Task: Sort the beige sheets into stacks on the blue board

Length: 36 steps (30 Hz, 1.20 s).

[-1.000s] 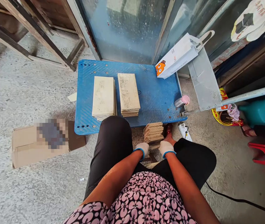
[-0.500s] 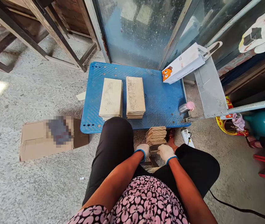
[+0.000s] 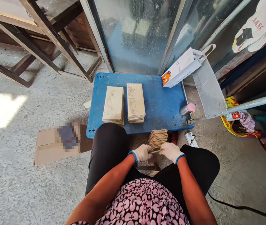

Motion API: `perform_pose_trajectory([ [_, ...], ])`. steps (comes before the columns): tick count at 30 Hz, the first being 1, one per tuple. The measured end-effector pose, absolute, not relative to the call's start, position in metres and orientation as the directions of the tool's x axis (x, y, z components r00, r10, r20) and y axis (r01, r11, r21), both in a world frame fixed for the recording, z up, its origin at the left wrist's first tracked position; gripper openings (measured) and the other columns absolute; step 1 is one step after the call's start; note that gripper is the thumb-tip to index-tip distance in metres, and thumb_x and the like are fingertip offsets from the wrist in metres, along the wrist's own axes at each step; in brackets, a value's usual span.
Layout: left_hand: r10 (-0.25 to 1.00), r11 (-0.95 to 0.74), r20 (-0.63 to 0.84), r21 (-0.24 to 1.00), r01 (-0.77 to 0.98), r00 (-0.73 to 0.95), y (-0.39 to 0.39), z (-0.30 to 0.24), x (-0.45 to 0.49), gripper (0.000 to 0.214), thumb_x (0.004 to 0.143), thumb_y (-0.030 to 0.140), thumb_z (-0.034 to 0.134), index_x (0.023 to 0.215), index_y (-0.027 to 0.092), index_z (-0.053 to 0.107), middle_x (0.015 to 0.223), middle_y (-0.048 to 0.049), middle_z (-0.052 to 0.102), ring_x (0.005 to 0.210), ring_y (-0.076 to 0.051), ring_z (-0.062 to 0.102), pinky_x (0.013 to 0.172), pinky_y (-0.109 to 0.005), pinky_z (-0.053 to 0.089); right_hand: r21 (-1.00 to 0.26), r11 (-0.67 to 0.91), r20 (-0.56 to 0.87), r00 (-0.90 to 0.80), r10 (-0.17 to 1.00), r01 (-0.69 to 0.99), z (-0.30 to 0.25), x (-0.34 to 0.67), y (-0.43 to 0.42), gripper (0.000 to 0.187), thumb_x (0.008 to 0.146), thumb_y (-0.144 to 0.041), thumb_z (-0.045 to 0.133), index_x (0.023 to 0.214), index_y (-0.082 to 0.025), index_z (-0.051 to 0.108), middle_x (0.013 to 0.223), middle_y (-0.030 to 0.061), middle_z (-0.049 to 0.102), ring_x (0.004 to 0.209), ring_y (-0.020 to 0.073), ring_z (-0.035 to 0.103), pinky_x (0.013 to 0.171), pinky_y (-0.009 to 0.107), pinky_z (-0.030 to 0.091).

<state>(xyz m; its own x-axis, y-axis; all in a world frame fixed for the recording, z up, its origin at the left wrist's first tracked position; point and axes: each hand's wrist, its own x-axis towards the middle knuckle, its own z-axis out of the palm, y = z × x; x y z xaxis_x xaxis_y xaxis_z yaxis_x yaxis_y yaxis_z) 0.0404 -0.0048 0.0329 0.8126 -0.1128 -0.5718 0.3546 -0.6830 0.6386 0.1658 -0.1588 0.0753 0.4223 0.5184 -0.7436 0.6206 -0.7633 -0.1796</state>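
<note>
Between my knees, my left hand (image 3: pixel 142 153) and my right hand (image 3: pixel 171 152), both in white knit gloves with blue cuffs, grip opposite ends of a thin wooden board (image 3: pixel 155 152). It is seen almost edge-on, so its face is mostly hidden. Just beyond it rises a stack of thin wooden boards (image 3: pixel 158 138), their edges slightly uneven. Two more piles lie side by side on the blue platform (image 3: pixel 163 106): a left pile of pale boards (image 3: pixel 113 103) and a right pile of boards (image 3: pixel 135 99) with dark marks on top.
A white paper bag (image 3: pixel 182 68) and a pink-lidded flask (image 3: pixel 187 109) stand on the platform's right side. On the floor are a cardboard box (image 3: pixel 45 147), a power strip (image 3: pixel 191 139) and a black cable (image 3: pixel 238 207). A wooden frame (image 3: pixel 60 53) stands at upper left.
Both hands have come up a little and slightly farther apart, with the board between them. The whole view has shifted with my head.
</note>
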Motion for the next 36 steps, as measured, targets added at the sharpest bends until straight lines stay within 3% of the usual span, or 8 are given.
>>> perform_pose_trajectory([
  [7, 0.004, -0.496, -0.346, 0.814, 0.302, 0.938, 0.015, 0.081, 0.048, 0.013, 0.081, 0.024, 0.062, 0.069, 0.017, 0.063, 0.071, 0.0007, 0.061, 0.069, -0.012, 0.054, 0.064, -0.023, 0.039, -0.619, -0.765, -0.488, 0.675, 0.553, 0.179, 0.095, 0.181, -0.170, 0.016, 0.078, -0.033, 0.075, 0.091, -0.025, 0.079, 0.106, 0.0005, 0.077, 0.103, 0.0216, 0.069, 0.089, 0.028, 0.051],
  [10, 0.101, -0.408, -0.264, 0.868, 0.282, 0.959, 0.030, 0.106, 0.060, 0.021, 0.081, 0.027, 0.062, 0.063, 0.017, 0.057, 0.065, 0.0023, 0.053, 0.063, -0.010, 0.047, 0.059, -0.024, 0.037, -0.834, -0.552, -0.330, 0.812, 0.481, -0.012, 0.093, 0.179, -0.161, 0.044, 0.080, -0.037, 0.072, 0.120, -0.020, 0.073, 0.123, 0.0074, 0.074, 0.116, 0.0243, 0.067, 0.101, 0.034, 0.053],
  [13, 0.217, -0.217, -0.208, 0.942, 0.254, 0.954, 0.050, 0.132, 0.071, 0.033, 0.079, 0.041, 0.070, 0.061, 0.017, 0.056, 0.062, 0.0031, 0.052, 0.060, -0.008, 0.044, 0.054, -0.022, 0.035, -0.903, -0.419, -0.302, 0.842, 0.447, -0.101, 0.093, 0.168, -0.148, 0.084, 0.079, -0.039, 0.073, 0.154, -0.013, 0.045, 0.141, 0.0151, 0.064, 0.125, 0.0247, 0.064, 0.106, 0.037, 0.052],
  [16, 0.311, -0.044, -0.228, 0.966, 0.254, 0.923, 0.067, 0.157, 0.079, 0.046, 0.069, 0.053, 0.079, 0.056, 0.017, 0.051, 0.055, 0.0048, 0.049, 0.054, -0.006, 0.040, 0.050, -0.021, 0.035, -0.838, -0.544, -0.303, 0.855, 0.421, -0.029, 0.098, 0.152, -0.141, 0.112, 0.075, -0.044, 0.079, 0.166, -0.018, 0.019, 0.155, 0.0150, 0.051, 0.133, 0.0260, 0.059, 0.108, 0.034, 0.051],
  [20, 0.406, 0.139, -0.308, 0.951, 0.275, 0.860, 0.081, 0.181, 0.084, 0.050, 0.056, 0.051, 0.087, 0.057, 0.018, 0.050, 0.054, 0.0052, 0.054, 0.052, -0.006, 0.048, 0.051, -0.020, 0.043, -0.592, -0.791, -0.231, 0.907, 0.351, 0.155, 0.114, 0.134, -0.135, 0.134, 0.061, -0.053, 0.092, 0.168, -0.030, 0.013, 0.168, 0.0108, 0.031, 0.131, 0.0347, 0.058, 0.103, 0.037, 0.054],
  [27, 0.380, 0.356, -0.400, 0.895, 0.267, 0.834, 0.085, 0.194, 0.086, 0.045, 0.049, 0.038, 0.091, 0.061, 0.017, 0.054, 0.060, -0.0003, 0.066, 0.054, -0.012, 0.062, 0.056, -0.027, 0.056, -0.483, -0.771, 0.001, 0.880, 0.474, 0.415, 0.130, 0.112, -0.121, 0.157, 0.051, -0.065, 0.094, 0.167, -0.015, 0.001, 0.173, 0.0184, 0.011, 0.155, 0.0382, 0.026, 0.121, 0.042, 0.036],
  [32, 0.352, 0.378, -0.457, 0.868, 0.323, 0.817, 0.089, 0.183, 0.092, 0.044, 0.045, 0.038, 0.093, 0.064, 0.016, 0.059, 0.063, -0.0019, 0.068, 0.058, -0.016, 0.066, 0.058, -0.031, 0.060, -0.433, -0.815, -0.030, 0.898, 0.439, 0.384, 0.121, 0.106, -0.109, 0.156, 0.052, -0.064, 0.093, 0.167, -0.015, 0.000, 0.172, 0.0205, 0.011, 0.153, 0.0407, 0.029, 0.118, 0.046, 0.039],
  [36, 0.338, 0.385, -0.513, 0.840, 0.382, 0.789, 0.095, 0.171, 0.101, 0.052, 0.039, 0.043, 0.095, 0.064, 0.017, 0.058, 0.060, -0.0011, 0.066, 0.057, -0.016, 0.064, 0.055, -0.029, 0.057, -0.402, -0.859, -0.143, 0.904, 0.403, 0.319, 0.113, 0.111, -0.096, 0.146, 0.059, -0.058, 0.089, 0.168, -0.020, -0.001, 0.171, 0.0182, 0.020, 0.138, 0.0401, 0.051, 0.109, 0.047, 0.047],
])
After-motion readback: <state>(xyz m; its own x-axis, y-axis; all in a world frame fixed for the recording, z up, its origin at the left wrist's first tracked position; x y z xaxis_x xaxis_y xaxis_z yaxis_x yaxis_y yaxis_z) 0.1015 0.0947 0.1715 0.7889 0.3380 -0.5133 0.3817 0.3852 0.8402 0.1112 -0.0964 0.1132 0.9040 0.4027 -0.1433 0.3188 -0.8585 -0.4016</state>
